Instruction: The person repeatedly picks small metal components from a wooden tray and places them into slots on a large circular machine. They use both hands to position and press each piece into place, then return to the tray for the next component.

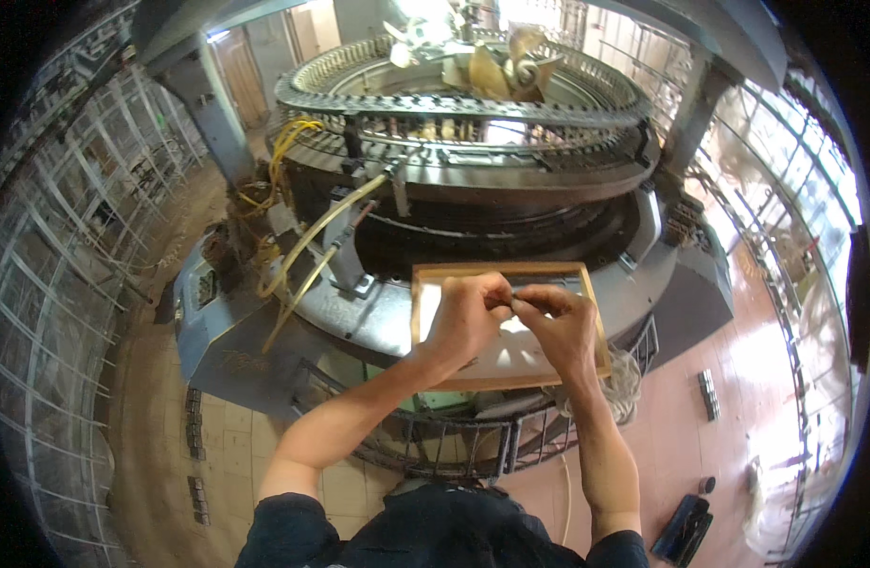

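Observation:
My left hand (465,310) and my right hand (560,324) meet over a shallow wood-framed tray (592,286) with a pale bottom. The fingertips of both are pinched close together. Something small and dark seems to sit between them, too tiny to name. The tray rests at the front of a large round knitting machine (359,312). Thin dark bits lie in the tray beside my left wrist. My hands and forearms hide part of its bottom.
Yellow hoses (312,237) run down the machine's left front. A black curved railing (454,445) stands between me and the machine. Pale yarn (624,388) hangs by the tray's right corner. Dark metal blocks (708,395) and a black case (683,530) lie on the floor.

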